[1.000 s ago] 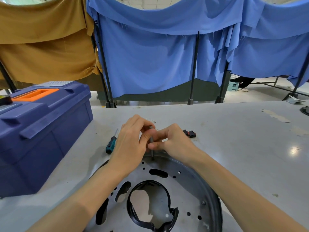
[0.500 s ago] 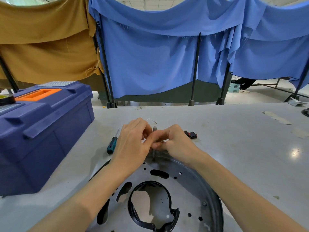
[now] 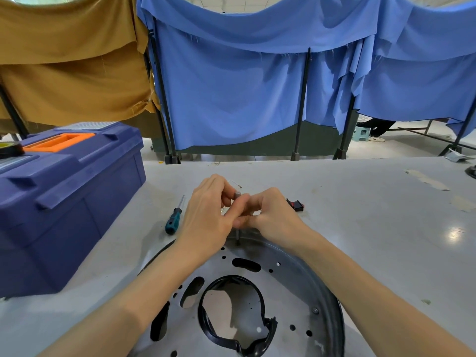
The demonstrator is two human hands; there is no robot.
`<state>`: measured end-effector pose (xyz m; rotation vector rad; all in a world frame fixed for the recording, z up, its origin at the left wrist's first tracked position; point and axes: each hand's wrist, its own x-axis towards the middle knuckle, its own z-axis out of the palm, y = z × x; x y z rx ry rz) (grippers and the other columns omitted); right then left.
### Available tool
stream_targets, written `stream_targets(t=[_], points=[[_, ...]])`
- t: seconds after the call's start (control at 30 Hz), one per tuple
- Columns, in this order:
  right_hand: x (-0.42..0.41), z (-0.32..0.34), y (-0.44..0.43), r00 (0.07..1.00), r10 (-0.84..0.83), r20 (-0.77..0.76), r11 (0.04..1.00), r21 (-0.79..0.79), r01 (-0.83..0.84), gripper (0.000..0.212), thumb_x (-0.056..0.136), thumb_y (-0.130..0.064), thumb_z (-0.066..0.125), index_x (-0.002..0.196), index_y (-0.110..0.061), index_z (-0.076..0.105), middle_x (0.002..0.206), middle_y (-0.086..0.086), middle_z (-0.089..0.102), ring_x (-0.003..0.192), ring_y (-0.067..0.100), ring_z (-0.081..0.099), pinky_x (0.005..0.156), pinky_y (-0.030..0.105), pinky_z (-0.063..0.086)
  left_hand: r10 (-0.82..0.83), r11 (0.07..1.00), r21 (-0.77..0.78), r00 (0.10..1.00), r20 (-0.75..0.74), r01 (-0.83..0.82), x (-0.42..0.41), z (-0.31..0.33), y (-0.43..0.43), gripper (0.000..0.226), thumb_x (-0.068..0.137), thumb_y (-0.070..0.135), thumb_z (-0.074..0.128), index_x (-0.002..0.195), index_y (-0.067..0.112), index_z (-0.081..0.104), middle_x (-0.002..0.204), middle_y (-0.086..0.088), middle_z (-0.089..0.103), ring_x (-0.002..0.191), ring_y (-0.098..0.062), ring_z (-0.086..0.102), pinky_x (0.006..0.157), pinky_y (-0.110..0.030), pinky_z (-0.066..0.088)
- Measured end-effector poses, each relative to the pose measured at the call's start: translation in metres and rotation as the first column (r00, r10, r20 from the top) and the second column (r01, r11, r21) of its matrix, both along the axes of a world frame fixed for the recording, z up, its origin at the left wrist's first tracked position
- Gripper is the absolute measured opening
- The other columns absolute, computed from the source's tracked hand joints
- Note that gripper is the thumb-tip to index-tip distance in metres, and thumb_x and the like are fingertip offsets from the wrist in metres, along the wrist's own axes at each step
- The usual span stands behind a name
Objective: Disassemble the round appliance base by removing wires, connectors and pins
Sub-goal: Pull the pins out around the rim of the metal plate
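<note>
Two hands meet above the far rim of the round appliance base (image 3: 291, 279), both pinching one upright grey pin (image 3: 237, 195). The left hand (image 3: 206, 215) curls its fingers round the pin's upper part. The right hand (image 3: 273, 217) nips the shaft between thumb and forefinger, with its other fingers tucked in.

The pin's top shows above the fingers and its foot stands just inside the base's far rim. Its middle is hidden by the fingers, and I cannot tell whether the foot sits in a hole. The base lies flat on the grey table (image 3: 360, 228), its near edge cut off by the frame. A black plastic ring (image 3: 260, 300) lines its central opening.

Beyond the base's far rim, left of the hands, lies a teal-handled screwdriver (image 3: 175, 220). To their right sits a small black-and-red connector (image 3: 295, 204). A thin wire (image 3: 235, 182) past the hands is hard to make out.

Left of the base stands a blue toolbox (image 3: 69, 197) with its lid closed, so its contents are hidden. A tape roll (image 3: 10, 148) on the lid is cut off by the frame's left edge.
</note>
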<state>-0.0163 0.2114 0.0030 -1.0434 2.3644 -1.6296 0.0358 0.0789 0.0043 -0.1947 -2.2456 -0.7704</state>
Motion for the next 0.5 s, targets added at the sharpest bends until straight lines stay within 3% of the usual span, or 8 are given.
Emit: stream_targets(t=[0.1, 0.2, 0.27, 0.33, 0.4, 0.5], points=[[0.0004, 0.0006, 0.0003, 0.999, 0.012, 0.046, 1.0, 0.014, -0.013, 0.036, 0.08, 0.014, 0.062, 0.072, -0.018, 0.074, 0.072, 0.001, 0.074, 0.072, 0.0, 0.07, 0.068, 0.008, 0.05, 0.003, 1.0, 0.001, 1.0, -0.001, -0.003, 0.0003, 0.0006, 0.0018, 0.023, 0.087, 0.025, 0.066, 0.076, 0.018, 0.047, 0.072, 0.012, 0.047, 0.071, -0.009, 0.047, 0.066, -0.021, 0.038], [-0.0005, -0.0006, 0.0012, 0.998, 0.014, 0.068, 0.999, 0.028, -0.016, 0.025, 0.083, 0.016, 0.057, 0.078, -0.002, 0.074, 0.074, 0.008, 0.074, 0.071, 0.002, 0.069, 0.068, 0.009, 0.05, -0.07, 0.997, -0.025, 0.998, -0.004, 0.07, 0.0036, 0.001, 0.0012, 0.007, 0.091, 0.023, 0.06, 0.092, 0.016, 0.059, 0.081, 0.01, 0.053, 0.077, -0.009, 0.051, 0.074, -0.022, 0.04], [-0.0007, -0.0014, 0.0018, 0.998, 0.022, 0.066, 1.0, 0.015, -0.023, 0.016, 0.084, 0.012, 0.059, 0.085, 0.006, 0.073, 0.081, 0.016, 0.075, 0.075, 0.007, 0.07, 0.072, 0.015, 0.053, -0.088, 0.994, -0.07, 0.996, -0.007, 0.087, 0.0046, 0.0004, 0.0011, 0.012, 0.093, 0.018, 0.057, 0.101, 0.012, 0.064, 0.089, 0.006, 0.058, 0.082, -0.01, 0.054, 0.078, -0.017, 0.038], [-0.0003, -0.0021, 0.0009, 0.999, 0.008, 0.034, 1.0, 0.004, -0.008, 0.007, 0.082, 0.001, 0.069, 0.087, 0.002, 0.075, 0.079, 0.013, 0.074, 0.074, 0.012, 0.068, 0.077, 0.022, 0.056, -0.052, 0.996, -0.066, 0.999, -0.011, 0.051, 0.0039, 0.001, -0.0002, 0.009, 0.092, 0.013, 0.057, 0.097, 0.01, 0.064, 0.089, 0.002, 0.061, 0.082, -0.012, 0.054, 0.075, -0.012, 0.037], [-0.0001, -0.0021, 0.0009, 0.999, -0.024, -0.024, 1.0, 0.003, 0.024, 0.012, 0.076, -0.012, 0.081, 0.082, -0.004, 0.075, 0.069, 0.004, 0.068, 0.065, 0.008, 0.059, 0.073, 0.022, 0.052, -0.02, 1.0, -0.021, 1.0, -0.009, 0.02, 0.0028, 0.002, -0.0019, 0.005, 0.09, 0.011, 0.061, 0.093, 0.009, 0.064, 0.087, 0.0, 0.063, 0.079, -0.01, 0.054, 0.071, -0.009, 0.038], [0.002, 0.0007, 0.0002, 0.997, 0.003, -0.075, 1.0, 0.009, -0.002, 0.007, 0.074, -0.009, 0.081, 0.076, -0.011, 0.075, 0.067, 0.013, 0.065, 0.062, 0.008, 0.053, 0.068, 0.024, 0.05, -0.009, 0.999, 0.034, 1.0, -0.003, 0.01, 0.0022, 0.0016, -0.0022, 0.004, 0.086, 0.014, 0.068, 0.088, 0.012, 0.065, 0.077, 0.006, 0.061, 0.069, -0.005, 0.052, 0.066, -0.012, 0.039]])
